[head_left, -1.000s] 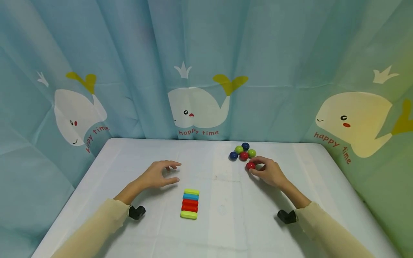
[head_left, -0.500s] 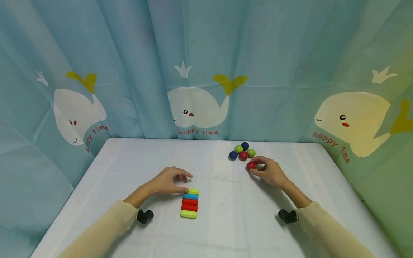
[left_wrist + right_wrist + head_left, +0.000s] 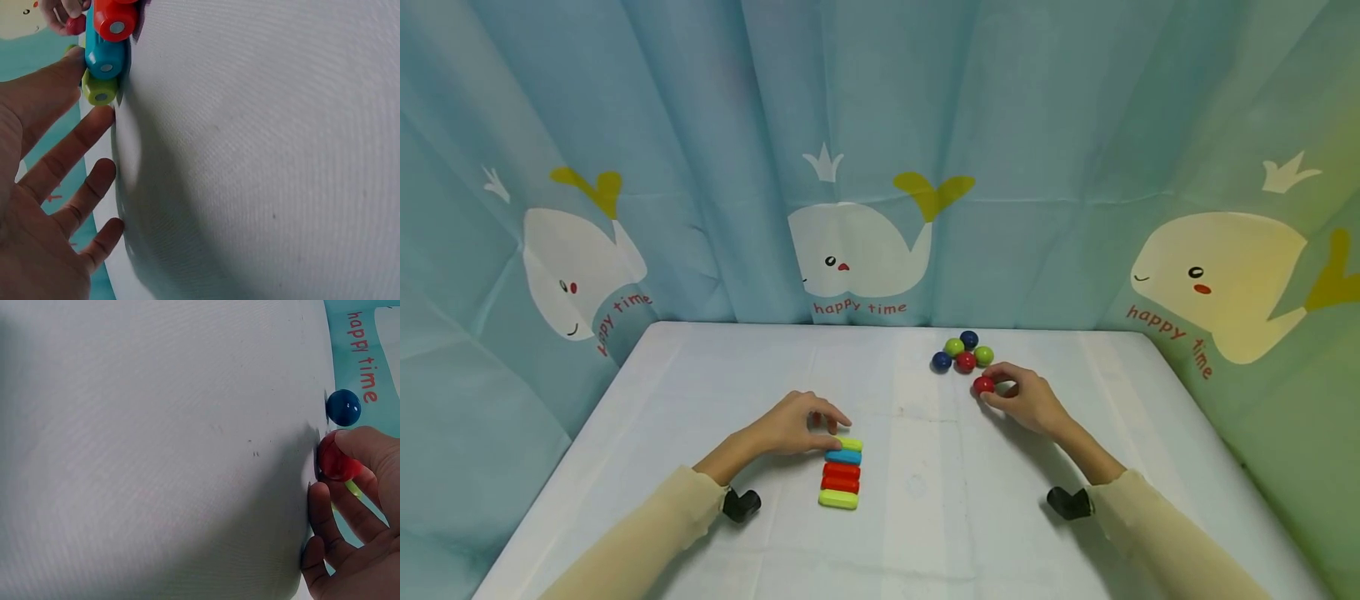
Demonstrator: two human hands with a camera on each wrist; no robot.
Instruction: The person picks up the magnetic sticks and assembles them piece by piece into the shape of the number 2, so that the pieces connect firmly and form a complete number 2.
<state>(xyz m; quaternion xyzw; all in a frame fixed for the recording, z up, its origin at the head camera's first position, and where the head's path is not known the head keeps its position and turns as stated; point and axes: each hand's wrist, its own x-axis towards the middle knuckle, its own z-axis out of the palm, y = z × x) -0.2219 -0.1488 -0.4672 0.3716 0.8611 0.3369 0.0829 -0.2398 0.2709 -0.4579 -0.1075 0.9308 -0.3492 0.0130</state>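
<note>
My left hand (image 3: 792, 423) is at the far end of a row of short plastic sticks. Its thumb and index finger pinch the far yellow-green magnetic stick (image 3: 99, 89), the other fingers spread beside it. Closer to me follow a blue stick (image 3: 844, 457), two red sticks (image 3: 841, 472) and another yellow-green stick (image 3: 838, 499). Silver discs show in some stick ends in the left wrist view. Farther back on the right, my right hand (image 3: 1032, 403) holds a red ball (image 3: 335, 456) between thumb and fingers, low at the tabletop.
Beyond the held ball lies a cluster of balls: dark blue balls (image 3: 942, 362), green balls (image 3: 984, 356) and a red ball (image 3: 966, 362). All of it is on a white table (image 3: 910, 533). A blue-green curtain (image 3: 1037, 125) with printed whales hangs behind and along the sides.
My left hand has moved right and toward me, from beyond the row onto its far yellow-green stick, and its thumb and index finger have drawn nearer together. My right hand stays on the red ball.
</note>
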